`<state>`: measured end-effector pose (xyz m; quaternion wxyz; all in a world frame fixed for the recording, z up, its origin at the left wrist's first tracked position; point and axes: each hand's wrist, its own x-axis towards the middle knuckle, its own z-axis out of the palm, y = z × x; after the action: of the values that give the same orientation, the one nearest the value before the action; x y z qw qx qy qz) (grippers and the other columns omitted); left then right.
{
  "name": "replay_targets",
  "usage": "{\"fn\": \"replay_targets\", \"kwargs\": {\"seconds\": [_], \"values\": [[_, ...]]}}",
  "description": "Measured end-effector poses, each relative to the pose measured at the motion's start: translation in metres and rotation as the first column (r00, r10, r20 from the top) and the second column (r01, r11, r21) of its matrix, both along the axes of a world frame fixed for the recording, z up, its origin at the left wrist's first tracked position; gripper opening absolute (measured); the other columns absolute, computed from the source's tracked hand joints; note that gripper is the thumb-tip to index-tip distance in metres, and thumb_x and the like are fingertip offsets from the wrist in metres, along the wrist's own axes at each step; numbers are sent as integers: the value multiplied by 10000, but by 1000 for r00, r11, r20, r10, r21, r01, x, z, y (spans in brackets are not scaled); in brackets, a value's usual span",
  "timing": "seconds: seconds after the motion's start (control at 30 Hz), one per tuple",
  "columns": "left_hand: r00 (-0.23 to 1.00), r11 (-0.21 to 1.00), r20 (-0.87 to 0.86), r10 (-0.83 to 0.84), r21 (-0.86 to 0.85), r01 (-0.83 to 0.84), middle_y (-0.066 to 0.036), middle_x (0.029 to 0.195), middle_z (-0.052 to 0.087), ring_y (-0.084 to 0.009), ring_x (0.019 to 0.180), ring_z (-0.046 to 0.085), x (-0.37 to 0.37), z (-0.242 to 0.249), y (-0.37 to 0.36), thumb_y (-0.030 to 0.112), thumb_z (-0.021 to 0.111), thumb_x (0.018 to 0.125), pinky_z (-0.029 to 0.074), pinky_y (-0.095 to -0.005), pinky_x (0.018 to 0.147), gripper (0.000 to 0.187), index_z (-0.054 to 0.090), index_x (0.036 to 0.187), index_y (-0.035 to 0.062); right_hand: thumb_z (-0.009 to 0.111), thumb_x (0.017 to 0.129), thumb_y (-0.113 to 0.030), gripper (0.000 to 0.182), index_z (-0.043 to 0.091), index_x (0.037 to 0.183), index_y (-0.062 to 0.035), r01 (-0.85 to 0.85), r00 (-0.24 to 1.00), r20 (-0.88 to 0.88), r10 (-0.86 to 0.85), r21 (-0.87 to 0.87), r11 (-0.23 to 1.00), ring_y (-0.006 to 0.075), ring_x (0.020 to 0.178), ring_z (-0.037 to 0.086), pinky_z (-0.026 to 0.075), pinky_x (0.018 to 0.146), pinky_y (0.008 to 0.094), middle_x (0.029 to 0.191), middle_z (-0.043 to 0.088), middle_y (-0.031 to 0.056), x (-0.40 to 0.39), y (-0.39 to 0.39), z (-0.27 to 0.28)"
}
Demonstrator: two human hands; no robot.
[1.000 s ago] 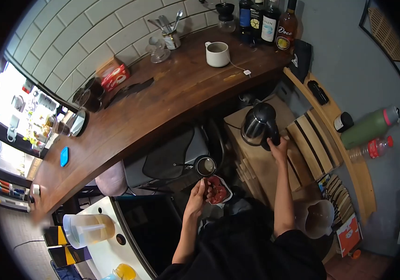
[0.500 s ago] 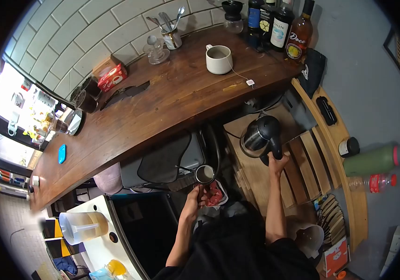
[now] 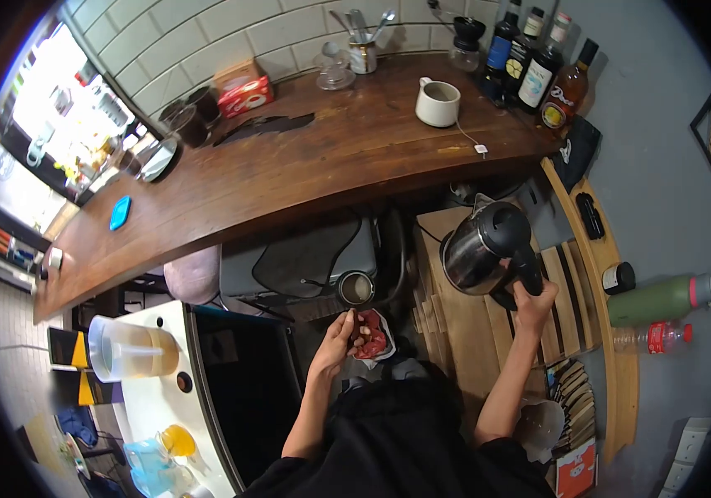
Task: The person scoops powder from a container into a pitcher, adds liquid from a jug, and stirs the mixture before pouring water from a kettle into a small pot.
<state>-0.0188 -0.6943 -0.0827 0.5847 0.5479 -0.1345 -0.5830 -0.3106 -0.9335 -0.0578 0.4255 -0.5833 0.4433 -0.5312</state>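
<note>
My left hand is closed around the dark handle of a small round vessel. A dark rim surrounds pale, cloudy contents, and a thin stick-like piece juts from its left side. My right hand grips the black handle of a steel and black electric kettle, over the wooden shelf. Below my left hand stands a small white bin with red material inside. On the dark wooden counter ahead sits a white mug with a tea-bag tag hanging from a string.
Syrup bottles and a hand grinder stand at the back right. A cutlery tin and red box line the tiled wall. A green flask lies right. Left, a plastic pitcher tops a white cabinet.
The kettle has come up closer to the camera and slightly right in my right hand. My left hand still holds the small vessel, a little higher in view. The view has shifted.
</note>
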Motion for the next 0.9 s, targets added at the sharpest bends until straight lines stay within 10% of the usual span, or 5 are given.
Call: {"fn": "replay_targets", "kwargs": {"seconds": [0.4, 0.9], "values": [[982, 984, 68, 175, 31, -177, 83, 686, 426, -33, 547, 307, 37, 3, 108, 437, 379, 1090, 261, -225, 515, 445, 606, 1062, 56, 642, 716, 93, 136, 591, 635, -3, -508, 859, -38, 510, 61, 859, 11, 598, 463, 337, 522, 225, 635, 526, -70, 72, 98, 98], [884, 893, 180, 431, 58, -447, 64, 704, 458, -27, 578, 336, 42, -14, 237, 500, 372, 1078, 281, -203, 512, 458, 550, 943, 100, 644, 663, 16, 63, 599, 622, 33, -876, 314, -406, 858, 225, 427, 4, 567, 452, 340, 490, 237, 568, 498, -82, 189, 201, 116]]}}
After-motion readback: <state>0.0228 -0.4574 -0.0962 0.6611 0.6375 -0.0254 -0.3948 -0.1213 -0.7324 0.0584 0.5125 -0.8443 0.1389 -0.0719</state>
